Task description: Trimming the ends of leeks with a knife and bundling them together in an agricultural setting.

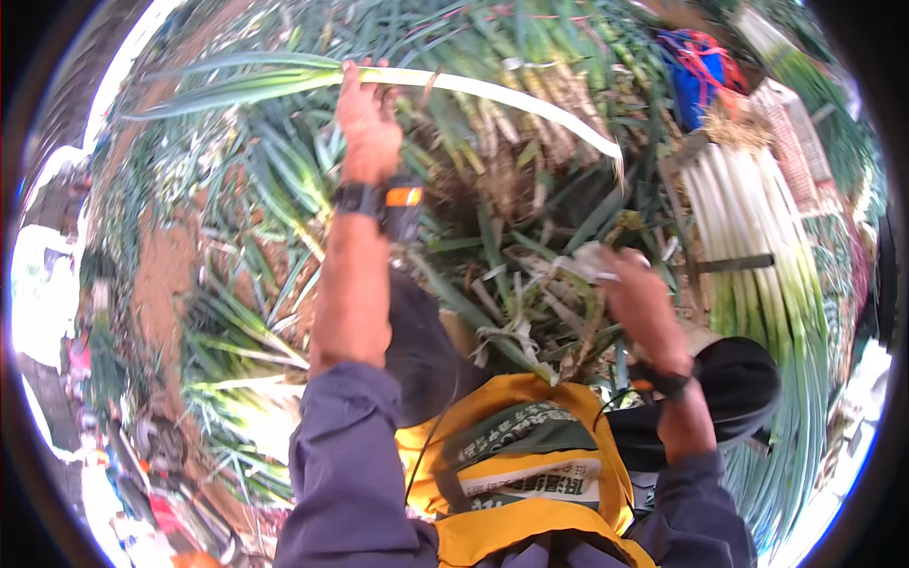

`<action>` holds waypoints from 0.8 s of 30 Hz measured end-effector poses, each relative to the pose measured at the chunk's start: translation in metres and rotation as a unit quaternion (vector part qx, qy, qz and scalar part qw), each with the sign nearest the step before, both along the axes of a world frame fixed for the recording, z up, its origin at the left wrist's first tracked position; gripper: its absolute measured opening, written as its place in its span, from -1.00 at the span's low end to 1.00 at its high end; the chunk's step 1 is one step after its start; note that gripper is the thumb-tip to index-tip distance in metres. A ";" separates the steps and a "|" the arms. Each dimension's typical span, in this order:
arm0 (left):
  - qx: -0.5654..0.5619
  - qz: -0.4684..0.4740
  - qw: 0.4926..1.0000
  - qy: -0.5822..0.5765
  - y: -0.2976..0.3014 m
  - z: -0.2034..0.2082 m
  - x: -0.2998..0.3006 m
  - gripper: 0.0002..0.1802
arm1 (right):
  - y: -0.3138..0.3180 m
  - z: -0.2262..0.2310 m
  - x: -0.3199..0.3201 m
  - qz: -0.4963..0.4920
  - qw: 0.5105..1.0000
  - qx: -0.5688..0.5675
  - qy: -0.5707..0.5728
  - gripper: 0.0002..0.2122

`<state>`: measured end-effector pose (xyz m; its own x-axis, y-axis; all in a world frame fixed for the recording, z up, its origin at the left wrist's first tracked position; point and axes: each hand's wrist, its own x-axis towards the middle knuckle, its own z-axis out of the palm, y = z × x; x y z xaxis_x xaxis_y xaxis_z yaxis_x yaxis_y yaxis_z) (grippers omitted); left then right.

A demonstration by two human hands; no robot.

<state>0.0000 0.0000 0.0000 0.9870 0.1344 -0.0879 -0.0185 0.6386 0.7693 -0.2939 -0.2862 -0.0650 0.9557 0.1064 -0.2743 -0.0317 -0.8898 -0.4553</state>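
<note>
A long green onion with a clean white stalk stretches sideways across the far side. My left hand is closed around it where the white meets the green leaves. Its leaves point left and its root tip points right, bending downward. Lower and to the right, my right hand is blurred, its fingers closed on a whitish strip of onion peel. Below that hand lie torn leaves and peelings.
Unpeeled green onions lie heaped at the far side. A neat bundle of white-stalked onions stands at the right, crossed by a dark strip. Behind it is a blue bag. A yellow apron covers my lap.
</note>
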 end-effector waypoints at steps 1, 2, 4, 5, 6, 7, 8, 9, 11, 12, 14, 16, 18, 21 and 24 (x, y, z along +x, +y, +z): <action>-0.008 -0.053 0.998 -0.042 -0.007 0.006 -0.001 -0.61 | -0.007 0.001 0.004 -0.020 1.000 -0.010 -0.011 -0.50; -0.047 -0.092 0.993 -0.049 -0.028 0.013 -0.005 -0.65 | -0.004 -0.007 0.018 0.065 0.965 0.134 -0.217 -0.51; 0.002 -0.126 0.991 -0.048 -0.044 0.012 -0.052 -0.58 | 0.015 0.048 0.019 -0.178 0.846 0.495 0.091 -0.47; 0.022 -0.140 0.988 -0.058 -0.058 0.021 -0.063 -0.56 | 0.014 0.046 0.035 -0.165 0.836 0.523 -0.009 -0.45; 0.036 -0.155 0.984 -0.083 -0.061 0.019 -0.065 -0.51 | 0.016 0.060 0.058 -0.160 0.795 0.585 -0.030 -0.40; 0.016 -0.193 0.977 -0.091 -0.065 0.017 -0.074 -0.51 | 0.024 0.065 0.072 -0.170 0.708 0.677 -0.103 -0.42; 0.005 -0.199 0.976 -0.090 -0.071 0.017 -0.082 -0.55 | 0.026 0.064 0.091 -0.220 0.637 0.733 -0.094 -0.46; -0.004 -0.202 0.976 -0.086 -0.073 0.019 -0.089 -0.59 | 0.032 0.067 0.107 -0.240 0.622 0.738 -0.103 -0.61; 0.001 -0.209 0.973 -0.093 -0.085 0.027 -0.097 -0.62 | 0.031 0.047 0.119 -0.133 0.720 0.671 -0.119 -0.66; 0.016 -0.198 0.974 -0.105 -0.082 0.030 -0.098 -0.64 | 0.041 0.036 0.119 0.007 0.826 0.510 -0.243 -0.70; -0.002 -0.198 0.974 -0.113 -0.078 0.022 -0.089 -0.66 | 0.050 -0.010 0.111 0.222 0.926 0.109 -0.286 -0.65; -0.029 -0.192 0.976 -0.100 -0.068 0.016 -0.083 -0.71 | 0.053 0.011 0.092 0.036 0.930 0.339 -0.136 -0.63; -0.020 -0.207 0.976 -0.063 -0.080 0.018 -0.088 -0.68 | 0.028 0.040 0.084 -0.163 0.740 0.648 -0.077 -0.54; -0.014 -0.249 0.968 -0.026 -0.089 0.005 -0.097 -0.63 | 0.033 0.049 0.117 -0.243 0.618 0.734 -0.140 -0.59; -0.015 -0.321 0.947 -0.021 -0.110 0.001 -0.108 -0.61 | 0.063 0.071 0.133 -0.210 0.536 0.790 -0.208 -0.76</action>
<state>-0.1080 -0.1102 0.0008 0.8677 -0.4953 -0.0413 0.3500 0.5500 0.7583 -0.1612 -0.2236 0.0061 0.9299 -0.3572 0.0873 0.3187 0.6644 -0.6760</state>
